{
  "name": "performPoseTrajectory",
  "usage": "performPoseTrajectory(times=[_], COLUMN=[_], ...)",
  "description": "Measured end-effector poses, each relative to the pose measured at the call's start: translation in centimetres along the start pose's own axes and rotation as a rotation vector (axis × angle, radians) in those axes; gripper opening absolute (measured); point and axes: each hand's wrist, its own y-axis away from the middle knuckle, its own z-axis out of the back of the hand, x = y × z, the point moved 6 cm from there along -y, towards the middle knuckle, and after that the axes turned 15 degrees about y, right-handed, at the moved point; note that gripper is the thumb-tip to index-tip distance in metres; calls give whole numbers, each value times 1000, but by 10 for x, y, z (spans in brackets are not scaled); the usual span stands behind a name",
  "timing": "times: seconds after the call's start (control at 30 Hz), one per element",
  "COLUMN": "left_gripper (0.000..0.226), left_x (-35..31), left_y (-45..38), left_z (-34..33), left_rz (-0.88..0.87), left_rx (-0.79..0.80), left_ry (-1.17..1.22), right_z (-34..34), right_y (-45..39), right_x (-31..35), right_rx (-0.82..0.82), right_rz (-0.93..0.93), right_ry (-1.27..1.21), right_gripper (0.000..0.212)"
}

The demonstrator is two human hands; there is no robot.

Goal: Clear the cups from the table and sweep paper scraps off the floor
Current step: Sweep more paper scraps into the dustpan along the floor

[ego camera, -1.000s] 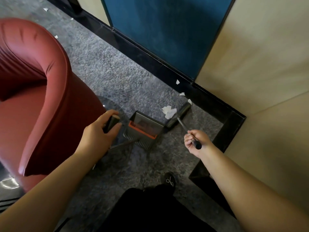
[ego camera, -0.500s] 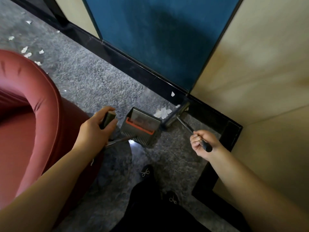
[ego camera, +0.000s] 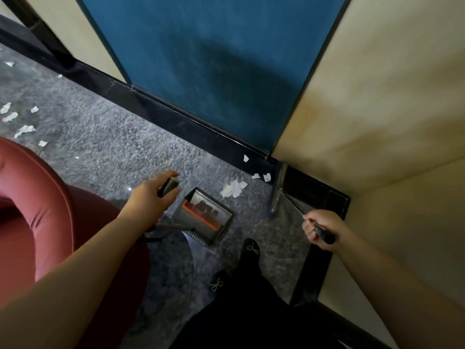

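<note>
Sweeping stage: the person works in a floor corner, with the dustpan [ego camera: 202, 217] set on the grey carpet [ego camera: 105, 147] and the broom head [ego camera: 276, 195] just right of a small cluster of paper scraps [ego camera: 234, 188].
Left hand: the left hand [ego camera: 151, 197] has its fingers wrapped round the top of the dustpan handle [ego camera: 169, 186], holding the pan steady with its mouth facing the scraps.
Right hand: the right hand [ego camera: 320, 226] has its fingers closed round the dark broom handle [ego camera: 324, 234], near its end.
Nearest scraps: the cluster lies just beyond the pan's open edge, between pan and broom; two smaller bits [ego camera: 261, 176] lie closer to the corner, and one piece [ego camera: 245, 158] sits against the black skirting [ego camera: 176, 122].
Pan contents: dark shapes show inside, but whether any scraps are collected cannot be told.
Left to do: another scatter of scraps [ego camera: 17, 122] lies well apart at the far left, beyond the red armchair [ego camera: 50, 210].
Cups: no table or cups are in view, so that part of the task cannot be judged.
Progress: judging by the paper on the floor, the sweeping looks far from finished; the corner cluster seems the next batch to be drawn into the pan.
</note>
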Motion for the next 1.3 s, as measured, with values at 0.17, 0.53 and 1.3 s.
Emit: performPoseTrajectory(times=[0.17,0.53,1.3], left_gripper=[37,41,42], left_x=[-15,-64,-71], left_y=[-42,-123,-156], left_z=[-14,-55,-7], left_rz=[28,-14,-58], left_rx=[6,77,206], left_ry=[1,-69,-139], right_z=[14,4,-44], right_y=[-22,-47,-41], right_x=[42,102,123], right_rx=[-79,-50,-21], right_rz=[-7,-33,59], right_ry=[126,403,509], right_gripper=[30,20,60])
